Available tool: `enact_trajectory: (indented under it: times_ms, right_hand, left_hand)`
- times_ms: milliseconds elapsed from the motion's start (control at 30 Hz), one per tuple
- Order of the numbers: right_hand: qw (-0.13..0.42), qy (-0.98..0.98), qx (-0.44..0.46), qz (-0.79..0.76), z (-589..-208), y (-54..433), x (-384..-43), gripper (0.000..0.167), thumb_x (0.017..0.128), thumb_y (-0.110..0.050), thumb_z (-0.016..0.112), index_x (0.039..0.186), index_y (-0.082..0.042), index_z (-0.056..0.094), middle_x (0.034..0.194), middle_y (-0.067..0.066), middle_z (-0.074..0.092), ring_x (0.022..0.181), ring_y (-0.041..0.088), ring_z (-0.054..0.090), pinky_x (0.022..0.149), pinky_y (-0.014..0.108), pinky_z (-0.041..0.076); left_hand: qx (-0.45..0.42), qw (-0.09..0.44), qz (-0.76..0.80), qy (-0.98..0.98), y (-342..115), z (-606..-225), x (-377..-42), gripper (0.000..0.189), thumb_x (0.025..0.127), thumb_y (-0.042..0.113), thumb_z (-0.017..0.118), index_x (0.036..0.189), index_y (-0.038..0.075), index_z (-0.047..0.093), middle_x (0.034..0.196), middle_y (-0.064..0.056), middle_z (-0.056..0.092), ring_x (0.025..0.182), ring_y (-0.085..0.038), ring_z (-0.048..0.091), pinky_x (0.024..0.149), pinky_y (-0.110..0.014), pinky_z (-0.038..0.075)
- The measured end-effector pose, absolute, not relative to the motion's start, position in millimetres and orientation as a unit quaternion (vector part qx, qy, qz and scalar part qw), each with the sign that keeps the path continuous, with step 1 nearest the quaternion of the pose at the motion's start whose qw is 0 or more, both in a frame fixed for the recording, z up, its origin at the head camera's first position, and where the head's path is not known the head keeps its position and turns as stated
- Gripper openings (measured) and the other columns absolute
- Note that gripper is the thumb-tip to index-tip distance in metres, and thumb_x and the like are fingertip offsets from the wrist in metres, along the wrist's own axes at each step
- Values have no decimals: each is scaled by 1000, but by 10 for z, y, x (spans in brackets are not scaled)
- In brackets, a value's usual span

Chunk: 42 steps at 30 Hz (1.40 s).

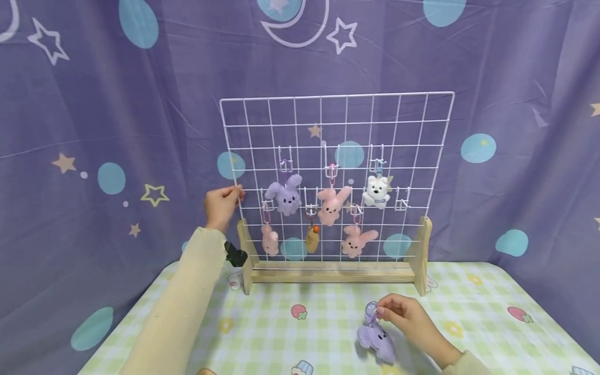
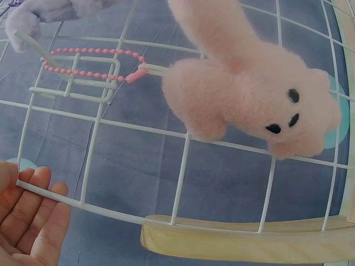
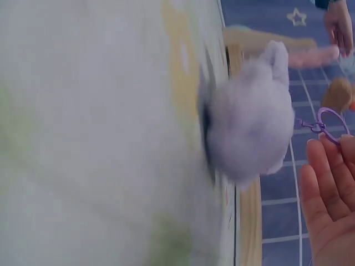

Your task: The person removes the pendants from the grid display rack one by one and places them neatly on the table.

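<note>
My left hand point(image 1: 221, 207) holds the left side wire of a white wire grid panel point(image 1: 347, 123), thumb in front; the left wrist view shows its fingers curled behind that wire. Low over the table, my right hand point(image 1: 408, 317) pinches the ring of a purple plush keychain point(image 1: 377, 341). In the right wrist view its purple ring point(image 3: 333, 123) is at the fingertips, and the plush point(image 3: 252, 119) hangs close over the cloth, blurred. Nearest to my left hand on the grid is a pink plush keychain point(image 1: 269, 240) on a pink bead chain point(image 2: 94, 73).
Wire hooks on the grid carry another purple plush point(image 1: 287, 198), pink bunnies point(image 1: 332, 207), a white bear point(image 1: 376, 192) and a small brown charm point(image 1: 312, 240). One more hook point(image 1: 401, 204) is at right. A wooden stand point(image 1: 333, 275) supports the grid on a checked tablecloth point(image 1: 262, 333).
</note>
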State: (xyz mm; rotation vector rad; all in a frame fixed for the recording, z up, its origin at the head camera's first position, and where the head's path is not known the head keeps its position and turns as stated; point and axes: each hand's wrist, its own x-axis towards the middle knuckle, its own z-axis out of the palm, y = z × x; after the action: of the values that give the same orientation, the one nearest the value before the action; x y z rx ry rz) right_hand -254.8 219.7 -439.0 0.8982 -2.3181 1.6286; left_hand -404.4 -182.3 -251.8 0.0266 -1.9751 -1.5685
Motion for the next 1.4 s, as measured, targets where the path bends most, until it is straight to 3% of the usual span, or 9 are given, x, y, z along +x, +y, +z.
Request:
enact_trajectory:
  times_ms: [300,567,733,833,1067,1400]
  right_hand:
    - [88,-799,233,548,-4448,2391,-2761,18,92,-3,56,98,14,58,88,19,67,77,6,65,72,22,54]
    - [22,-779,170,603,-4539,2502,-2871,22,93,0,53,101,20,53,94,23,66,80,6,64,75,21,54]
    - [2,-785,126,606,-4603,2524,-2899,23,91,1,54,102,21,53,94,21,66,79,8,64,71,22,54]
    - [2,-798,96,595,-4638,2530,-2918,22,89,2,55,100,21,55,90,19,67,77,10,64,66,23,54]
    - [39,-842,27,537,-4618,2447,-2947,11,86,2,60,89,12,64,76,10,67,67,13,60,55,24,51]
    - [57,-853,-9,518,-4529,2399,-2945,9,82,2,62,88,8,65,74,6,65,67,13,56,56,22,48]
  left_hand:
    - [18,304,-587,-750,-1817,-2515,-4020,27,89,22,66,103,-1,72,91,-14,72,64,0,63,64,-15,53]
    - [19,305,-583,-753,-1811,-2510,-4006,27,89,22,66,102,0,72,92,-15,72,66,-2,64,68,-20,54]
    - [14,308,-589,-747,-1817,-2514,-4019,26,89,21,65,102,-1,72,83,-6,73,65,0,63,64,-15,52]
    - [15,307,-591,-746,-1827,-2521,-4034,27,89,22,66,102,-1,72,80,-3,72,65,0,63,62,-12,51]
    - [21,308,-581,-753,-1824,-2527,-4021,27,89,23,66,102,0,72,89,-13,72,67,-3,64,61,-12,51]
    - [19,314,-579,-752,-1831,-2541,-4054,27,89,23,66,102,0,72,88,-12,72,63,0,63,60,-11,51]
